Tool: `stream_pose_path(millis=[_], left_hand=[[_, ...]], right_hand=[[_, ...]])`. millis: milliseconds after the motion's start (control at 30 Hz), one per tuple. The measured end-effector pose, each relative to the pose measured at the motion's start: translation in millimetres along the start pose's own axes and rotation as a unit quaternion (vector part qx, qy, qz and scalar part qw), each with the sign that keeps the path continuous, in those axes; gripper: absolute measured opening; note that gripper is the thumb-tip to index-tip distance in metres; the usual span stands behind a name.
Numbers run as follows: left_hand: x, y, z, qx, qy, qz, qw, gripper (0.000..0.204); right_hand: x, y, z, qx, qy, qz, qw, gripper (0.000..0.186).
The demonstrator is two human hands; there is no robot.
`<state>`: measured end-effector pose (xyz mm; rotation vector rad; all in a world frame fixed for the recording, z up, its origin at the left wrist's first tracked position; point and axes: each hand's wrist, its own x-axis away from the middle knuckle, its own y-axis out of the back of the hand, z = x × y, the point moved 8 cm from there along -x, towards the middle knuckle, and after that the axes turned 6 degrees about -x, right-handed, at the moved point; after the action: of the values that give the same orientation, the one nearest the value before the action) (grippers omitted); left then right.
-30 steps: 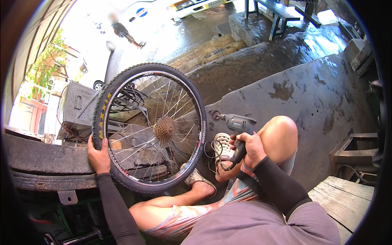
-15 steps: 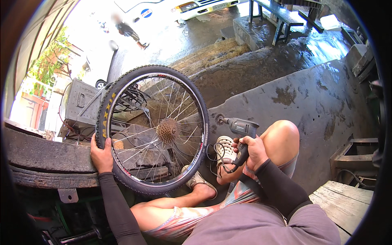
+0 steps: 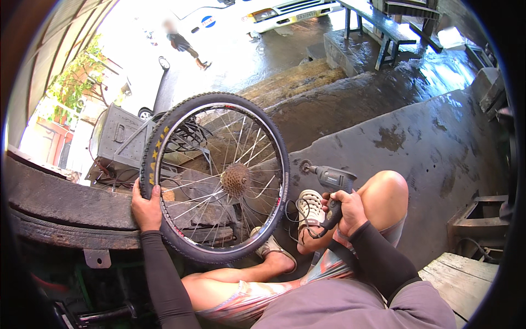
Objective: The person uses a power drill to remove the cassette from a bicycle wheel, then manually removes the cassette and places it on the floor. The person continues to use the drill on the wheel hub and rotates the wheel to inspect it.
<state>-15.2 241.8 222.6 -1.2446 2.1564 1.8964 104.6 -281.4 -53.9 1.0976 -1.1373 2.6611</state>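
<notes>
At the person's left, before the shins: a bicycle wheel [image 3: 236, 180], held up with its sprocket side showing.
The left grip [image 3: 147, 211] is clamped on the near-left edge of the tyre [image 3: 153, 145]; the right grip [image 3: 350, 211] is wrapped round the handle of a power drill [image 3: 335, 179], its round head [image 3: 305, 166] apart from the tyre (whether it is spinning, I cannot tell). The step in hand looks like steadying the wheel with the drill poised; bringing them together would call for a firm hold and a cord [image 3: 316, 234] kept clear. A pale shoe [image 3: 310, 205] stands below the drill, grey concrete [image 3: 378, 159] beyond.
</notes>
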Motion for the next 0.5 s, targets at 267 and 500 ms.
stream_pose_path(millis=[267,500], left_hand=[[-0.5,0.4,2.6,-0.001,-0.006,0.000,1.000,0.067],[0.2,-0.5,4.3,-0.011,-0.011,-0.002,1.000,0.068]], right_hand=[[-0.6,0.5,-1.6,0.024,-0.013,-0.005,1.000,0.035],[2.6,-1.1,0.8,0.032,-0.013,-0.005,0.999,0.035]])
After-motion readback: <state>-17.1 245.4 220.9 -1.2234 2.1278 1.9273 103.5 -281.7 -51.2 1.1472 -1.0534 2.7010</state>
